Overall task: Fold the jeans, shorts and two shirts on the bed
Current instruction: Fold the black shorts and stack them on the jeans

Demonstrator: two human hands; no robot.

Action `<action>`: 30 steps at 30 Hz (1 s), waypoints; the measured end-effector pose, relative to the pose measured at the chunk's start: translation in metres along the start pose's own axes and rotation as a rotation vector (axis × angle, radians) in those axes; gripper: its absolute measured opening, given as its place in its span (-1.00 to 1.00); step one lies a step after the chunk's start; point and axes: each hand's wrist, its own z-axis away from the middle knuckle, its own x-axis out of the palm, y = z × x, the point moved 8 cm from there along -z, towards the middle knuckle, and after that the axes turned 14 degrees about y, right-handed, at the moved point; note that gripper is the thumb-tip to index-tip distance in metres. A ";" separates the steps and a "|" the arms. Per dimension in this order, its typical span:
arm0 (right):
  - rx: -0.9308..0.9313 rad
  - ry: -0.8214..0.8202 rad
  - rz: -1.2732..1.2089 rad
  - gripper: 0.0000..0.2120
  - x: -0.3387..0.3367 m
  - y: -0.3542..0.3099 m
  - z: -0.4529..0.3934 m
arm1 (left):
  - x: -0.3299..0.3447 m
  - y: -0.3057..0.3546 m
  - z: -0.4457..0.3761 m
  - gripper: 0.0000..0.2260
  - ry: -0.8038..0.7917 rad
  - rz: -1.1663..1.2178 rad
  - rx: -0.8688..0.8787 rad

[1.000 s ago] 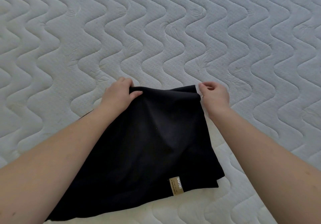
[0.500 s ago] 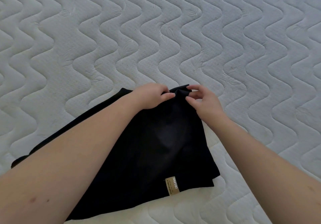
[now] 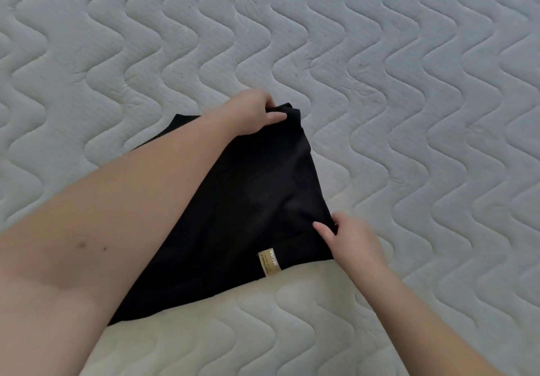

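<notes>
Black folded garment (image 3: 233, 215) lies on quilted white mattress (image 3: 409, 83), open mattress on every side. Left hand (image 3: 254, 115) pinches its far corner; right hand (image 3: 347, 238), fingers curled, grips its right edge. Tan label (image 3: 269, 261) at near hem reads "ORIGINAL".

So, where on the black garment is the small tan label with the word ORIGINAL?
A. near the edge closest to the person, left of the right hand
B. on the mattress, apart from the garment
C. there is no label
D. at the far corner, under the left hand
A: the tan label sits on the black garment by its near edge, left of the right hand; the left hand grips the far corner.
</notes>
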 end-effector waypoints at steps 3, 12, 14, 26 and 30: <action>0.027 -0.004 0.002 -0.58 0.002 0.008 0.007 | 0.000 0.002 0.002 -0.78 0.082 -0.002 -0.022; -0.031 -0.076 0.025 -0.58 0.007 0.027 0.027 | -0.008 0.013 0.013 -0.78 0.333 -0.039 -0.002; -0.013 0.009 -0.091 -0.65 0.006 0.025 0.029 | -0.004 0.013 0.010 -0.70 0.298 -0.128 -0.023; 0.150 -0.064 -0.178 -0.71 0.017 0.065 0.031 | 0.023 0.069 0.009 -0.73 -0.001 -0.057 0.107; 0.210 0.004 -0.076 -0.69 0.002 0.093 0.039 | 0.052 0.111 0.009 -0.70 0.042 -0.086 0.217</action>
